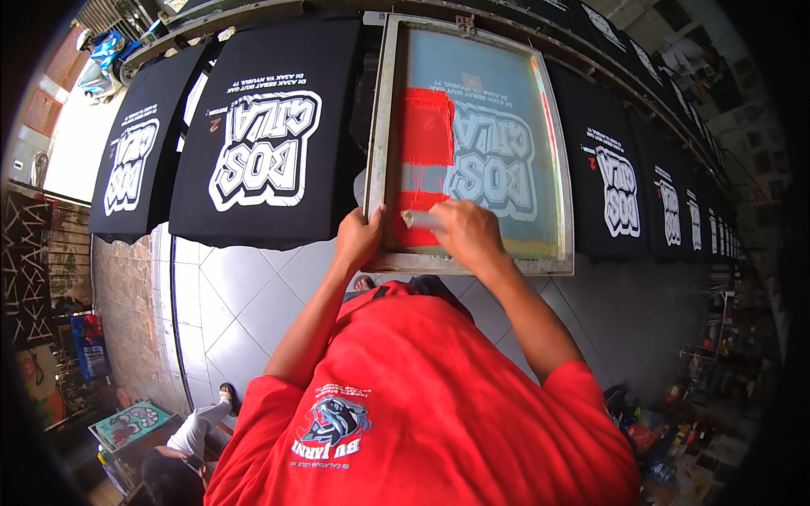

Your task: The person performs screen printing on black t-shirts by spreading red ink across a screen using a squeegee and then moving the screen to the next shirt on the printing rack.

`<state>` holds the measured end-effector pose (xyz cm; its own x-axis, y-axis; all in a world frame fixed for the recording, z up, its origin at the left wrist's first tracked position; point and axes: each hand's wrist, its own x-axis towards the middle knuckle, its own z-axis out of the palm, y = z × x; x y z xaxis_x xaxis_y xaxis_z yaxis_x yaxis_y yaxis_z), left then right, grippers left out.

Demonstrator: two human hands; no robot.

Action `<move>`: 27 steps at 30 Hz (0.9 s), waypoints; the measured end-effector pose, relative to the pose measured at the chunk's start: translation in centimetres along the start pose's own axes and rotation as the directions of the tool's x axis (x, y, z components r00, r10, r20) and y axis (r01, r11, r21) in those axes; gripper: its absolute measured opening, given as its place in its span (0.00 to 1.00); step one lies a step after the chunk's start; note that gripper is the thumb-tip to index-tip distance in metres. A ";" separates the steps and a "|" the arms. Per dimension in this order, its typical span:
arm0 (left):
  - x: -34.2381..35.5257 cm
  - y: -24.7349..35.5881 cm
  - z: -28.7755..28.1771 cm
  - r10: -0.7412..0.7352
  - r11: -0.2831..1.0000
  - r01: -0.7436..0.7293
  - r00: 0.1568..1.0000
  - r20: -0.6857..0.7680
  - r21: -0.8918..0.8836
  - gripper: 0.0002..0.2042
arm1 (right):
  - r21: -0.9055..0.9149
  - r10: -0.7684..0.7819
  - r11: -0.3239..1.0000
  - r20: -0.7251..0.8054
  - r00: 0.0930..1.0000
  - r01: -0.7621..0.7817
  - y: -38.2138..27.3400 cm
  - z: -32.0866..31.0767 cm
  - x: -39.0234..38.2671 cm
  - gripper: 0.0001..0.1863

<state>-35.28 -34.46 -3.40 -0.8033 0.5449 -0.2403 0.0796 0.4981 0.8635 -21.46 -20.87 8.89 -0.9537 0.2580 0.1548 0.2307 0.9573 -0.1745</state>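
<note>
A screen printing frame [555,160] lies over a black shirt, and white lettering shows through its bluish mesh. Thick red ink [427,126] covers a patch on the mesh's left side, with more red smeared nearer to me. My left hand [360,236] is closed round the frame's near left edge, thumb on top. In my right hand [469,234] is a small pale squeegee [422,221], gripped over the near red ink. My fingers hide part of the squeegee.
Black shirts with white lettering lie left [261,67] and right [603,160] of the frame, along a curving row. A metal hinge clamp [465,25] sits at the frame's far edge. A seated person [198,434] is at lower left, beside a box with a green top [135,424].
</note>
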 end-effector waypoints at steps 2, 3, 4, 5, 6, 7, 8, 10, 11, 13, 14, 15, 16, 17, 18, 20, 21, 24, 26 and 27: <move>0.0 0.0 -0.2 -0.019 1.000 0.019 1.000 0.009 -0.007 0.27 | 0.011 0.013 1.000 -0.067 0.998 -0.012 -0.2 -0.9 1.3 0.12; 0.1 -0.2 -0.1 -0.013 1.000 0.013 1.000 0.008 -0.022 0.27 | -0.002 0.003 1.000 -0.126 0.992 -0.003 -0.3 -1.0 1.6 0.11; 0.1 -0.4 0.0 -0.008 0.999 0.008 1.000 0.007 -0.037 0.27 | -0.019 -0.002 1.000 -0.127 0.992 -0.001 -0.2 -0.4 1.4 0.11; 0.2 -0.5 0.1 -0.003 0.999 0.003 1.000 0.004 -0.052 0.28 | -0.037 -0.008 0.999 -0.128 0.992 0.003 0.1 0.6 1.0 0.11; 0.2 -0.3 0.1 -0.006 1.000 0.007 1.000 0.013 -0.030 0.28 | -0.056 -0.011 0.998 -0.128 0.992 0.004 0.3 1.4 0.6 0.11; 0.1 -0.1 0.1 -0.012 1.000 0.013 1.000 0.016 -0.009 0.28 | -0.092 -0.022 0.996 -0.123 0.992 0.011 -0.2 1.9 -0.4 0.11; 0.2 0.0 0.1 -0.019 1.000 0.019 1.000 0.018 0.012 0.28 | -0.129 -0.033 0.991 -0.118 0.992 0.018 -0.9 2.3 -1.7 0.10; 0.3 -0.4 0.2 -0.023 1.000 0.023 1.000 0.019 -0.001 0.28 | -0.050 -0.036 0.998 0.009 0.999 0.036 -0.9 1.4 -2.0 0.10; 0.3 -0.7 0.2 -0.028 1.000 0.028 1.000 0.014 -0.007 0.27 | 0.000 -0.022 1.000 0.123 0.992 0.023 -0.8 -0.1 -1.4 0.10; 0.2 -0.5 -0.1 -0.016 1.000 0.016 1.000 0.001 -0.013 0.27 | 0.094 0.030 0.994 0.200 0.979 -0.050 -0.5 -2.5 0.7 0.10; 0.1 -0.4 -0.1 -0.008 1.000 0.008 1.000 -0.005 -0.018 0.27 | 0.079 0.025 0.996 0.156 0.987 -0.038 0.8 -2.4 2.3 0.09; 0.2 -1.0 0.2 0.024 1.000 -0.025 0.999 -0.038 -0.014 0.23 | 0.014 -0.001 1.000 0.099 0.995 0.000 2.1 -2.9 4.6 0.09; 0.2 -0.7 0.2 0.012 1.000 -0.012 1.000 -0.016 -0.018 0.23 | 0.020 0.071 0.997 0.022 0.997 -0.071 3.4 -3.0 7.2 0.08; 0.1 -0.3 -0.1 -0.002 1.000 0.002 1.000 0.001 -0.020 0.23 | 0.032 0.071 0.997 0.001 0.997 -0.071 4.7 -3.4 9.9 0.09; 0.1 0.0 -0.3 -0.014 1.000 0.014 1.000 0.019 -0.020 0.23 | 0.002 0.082 0.997 -0.050 0.995 -0.082 5.8 -3.7 12.4 0.08; 0.2 -0.7 0.2 0.005 1.000 -0.005 1.000 0.000 -0.027 0.24 | -0.036 0.066 0.997 -0.079 0.995 -0.069 8.6 -3.1 16.7 0.08; 0.1 -0.5 0.2 0.008 0.999 -0.009 1.000 -0.011 -0.036 0.25 | -0.063 0.064 0.996 -0.100 0.993 -0.070 9.6 -2.6 18.5 0.08; -0.1 0.2 -0.2 -0.007 0.999 0.007 1.000 -0.003 -0.031 0.27 | -0.097 0.027 0.994 -0.161 0.987 -0.043 11.3 -0.1 20.7 0.07; -0.2 -0.2 0.0 -0.006 0.999 0.006 1.000 -0.010 -0.039 0.26 | -0.105 -0.034 0.994 -0.226 0.973 0.010 11.8 2.2 20.7 0.07; -0.3 0.0 0.0 -0.016 0.999 0.016 1.000 -0.007 -0.038 0.26 | -0.113 -0.074 0.993 -0.271 0.960 0.044 11.9 3.4 20.0 0.06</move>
<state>-35.07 -34.68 -3.35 -0.8087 0.5320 -0.2508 0.0444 0.4804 0.8759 -38.42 -4.76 6.58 -0.8799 0.2125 0.4249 0.2084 0.9764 -0.0567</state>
